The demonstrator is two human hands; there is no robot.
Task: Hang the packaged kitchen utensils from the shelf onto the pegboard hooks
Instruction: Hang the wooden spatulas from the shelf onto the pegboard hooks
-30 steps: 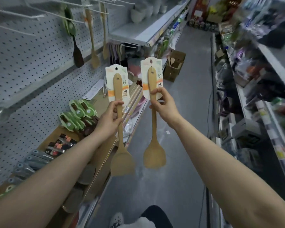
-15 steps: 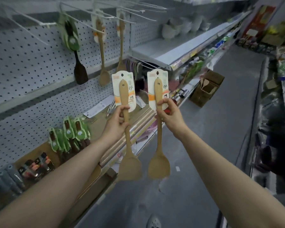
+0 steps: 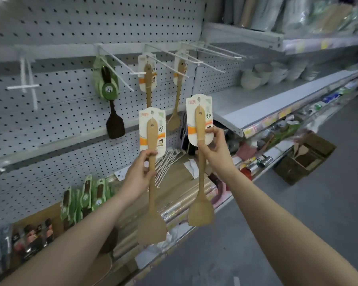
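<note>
Spatulas: 3 utensils on hooks (image 3: pixel 170 65); left hand (image 3: pixel 140 174), right hand (image 3: pixel 215 150) each grip 1 spatula, unhung; more on shelf (image 3: pixel 194 182).

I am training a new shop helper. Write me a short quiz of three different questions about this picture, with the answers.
1. True or false: both hands hold a wooden spatula.
2. How many wooden utensils already hang on the hooks?
3. Which hand holds its spatula higher: A left, B right?

Key:
1. True: left hand grips one spatula, right hand another.
2. Two: a spatula and a spoon, beside a dark spatula.
3. B.
</note>
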